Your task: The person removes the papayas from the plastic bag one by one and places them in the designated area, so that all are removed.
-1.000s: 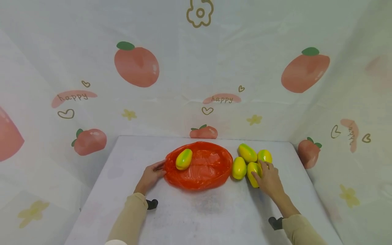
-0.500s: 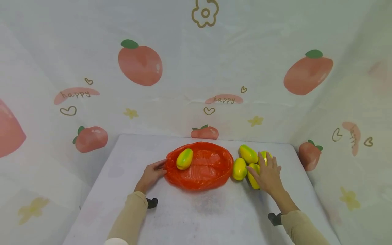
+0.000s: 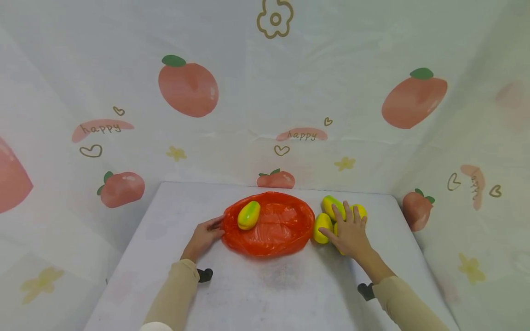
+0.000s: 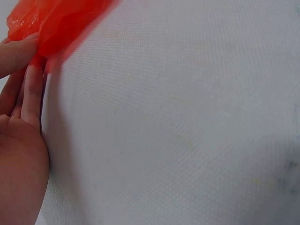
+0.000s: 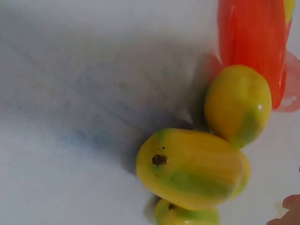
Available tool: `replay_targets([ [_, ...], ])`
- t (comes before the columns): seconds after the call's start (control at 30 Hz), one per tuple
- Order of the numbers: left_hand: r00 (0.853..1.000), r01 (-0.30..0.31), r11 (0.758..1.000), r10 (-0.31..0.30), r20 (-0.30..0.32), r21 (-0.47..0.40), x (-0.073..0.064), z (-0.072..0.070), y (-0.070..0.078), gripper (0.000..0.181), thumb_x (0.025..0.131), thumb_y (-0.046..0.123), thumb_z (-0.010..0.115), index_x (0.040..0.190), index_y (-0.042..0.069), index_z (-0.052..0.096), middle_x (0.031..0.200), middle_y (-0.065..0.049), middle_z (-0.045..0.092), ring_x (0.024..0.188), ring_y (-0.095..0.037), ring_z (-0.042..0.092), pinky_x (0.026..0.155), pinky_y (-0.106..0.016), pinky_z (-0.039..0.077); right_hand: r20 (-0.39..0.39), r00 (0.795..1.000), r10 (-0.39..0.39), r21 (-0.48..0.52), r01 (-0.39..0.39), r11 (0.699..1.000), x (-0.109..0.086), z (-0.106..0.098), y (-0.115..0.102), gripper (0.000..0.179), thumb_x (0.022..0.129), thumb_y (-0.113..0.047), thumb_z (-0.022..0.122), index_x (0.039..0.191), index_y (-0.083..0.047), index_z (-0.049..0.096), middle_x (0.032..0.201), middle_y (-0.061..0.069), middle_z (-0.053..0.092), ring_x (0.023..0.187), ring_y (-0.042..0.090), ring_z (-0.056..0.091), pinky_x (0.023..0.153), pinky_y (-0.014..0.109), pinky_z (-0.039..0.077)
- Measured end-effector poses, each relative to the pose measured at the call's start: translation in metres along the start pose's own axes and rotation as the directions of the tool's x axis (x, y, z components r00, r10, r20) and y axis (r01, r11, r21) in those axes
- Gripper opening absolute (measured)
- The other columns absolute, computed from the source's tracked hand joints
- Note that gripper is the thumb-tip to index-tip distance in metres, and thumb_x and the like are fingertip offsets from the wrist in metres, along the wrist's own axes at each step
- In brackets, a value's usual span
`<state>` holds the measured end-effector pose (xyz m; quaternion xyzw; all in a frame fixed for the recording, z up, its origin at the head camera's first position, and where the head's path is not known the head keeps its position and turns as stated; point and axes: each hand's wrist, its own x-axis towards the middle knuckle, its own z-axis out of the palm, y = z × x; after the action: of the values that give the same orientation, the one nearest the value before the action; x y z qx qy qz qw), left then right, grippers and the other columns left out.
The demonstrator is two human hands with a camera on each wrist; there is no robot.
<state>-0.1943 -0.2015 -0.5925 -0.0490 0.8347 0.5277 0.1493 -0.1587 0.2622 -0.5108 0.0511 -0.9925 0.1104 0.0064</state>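
Note:
A red plastic bag (image 3: 285, 230) lies spread in an oval on the table, its mouth upward. Inside it at the left is one yellow-green fruit (image 3: 249, 216), papaya-like in shape. My left hand (image 3: 205, 236) holds the bag's left edge; in the left wrist view, the red film (image 4: 70, 23) is pinched between thumb and fingers. My right hand (image 3: 352, 233) is spread over several similar fruits beside the bag, partly hiding the nearest fruit (image 5: 192, 164). Another fruit (image 5: 238, 105) sits against the bag's right side. Contact between the right fingers and fruit is unclear.
The white table (image 3: 256, 299) ends at a cloth backdrop (image 3: 248, 92) printed with peaches, flowers and "happy". Cloth also rises on the left and right sides. Dark wrist-worn pieces (image 3: 366, 291) show near both cuffs.
My right hand has opened its fingers wide and shifted left across the fruit group. My left hand keeps its place at the bag's edge. The fruits have hardly moved.

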Motion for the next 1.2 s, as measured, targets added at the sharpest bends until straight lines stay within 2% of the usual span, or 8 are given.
replay_targets([
  [0.23,1.000,-0.012,1.000,0.012,-0.007,0.009,0.000,0.002,0.001,0.053,0.099,0.021,0.063,0.151,0.028,0.051,0.150,-0.007,0.057,0.140,-0.030,0.054,0.116,-0.049,0.046,0.028,0.999,-0.025,-0.019,0.026,0.999,0.005,0.007,-0.014,0.096,0.090,-0.069,0.059,0.164,-0.020,0.021,0.169,0.024,0.012,0.152,0.059,0.010,0.116,0.083,0.010],
  [0.53,1.000,-0.012,1.000,0.012,-0.007,0.006,-0.003,0.002,0.001,0.053,0.100,0.020,0.063,0.151,0.027,0.051,0.150,-0.008,0.057,0.140,-0.032,0.053,0.116,-0.049,0.047,0.024,0.989,-0.148,-0.078,0.149,0.986,0.014,0.009,-0.032,0.098,0.089,-0.070,0.057,0.163,-0.016,0.023,0.169,0.024,0.017,0.152,0.057,0.015,0.115,0.082,0.017],
  [0.83,1.000,-0.016,1.000,0.016,-0.010,0.025,-0.001,0.000,0.001,0.054,0.099,0.021,0.064,0.151,0.028,0.051,0.151,-0.008,0.057,0.140,-0.032,0.053,0.116,-0.050,0.046,0.071,0.979,-0.190,-0.028,0.193,0.981,0.024,0.008,-0.054,0.098,0.089,-0.071,0.056,0.164,-0.018,0.021,0.172,0.021,0.009,0.156,0.053,0.007,0.120,0.079,0.010],
  [1.2,1.000,-0.016,1.000,0.016,-0.001,0.009,0.001,-0.001,-0.001,0.054,0.099,0.020,0.063,0.151,0.028,0.051,0.152,-0.009,0.056,0.141,-0.032,0.052,0.117,-0.051,0.045,0.136,0.963,-0.232,-0.076,0.243,0.967,0.033,0.014,-0.079,0.100,0.090,-0.074,0.052,0.165,-0.021,0.014,0.172,0.020,0.008,0.156,0.052,0.010,0.122,0.076,0.012],
])
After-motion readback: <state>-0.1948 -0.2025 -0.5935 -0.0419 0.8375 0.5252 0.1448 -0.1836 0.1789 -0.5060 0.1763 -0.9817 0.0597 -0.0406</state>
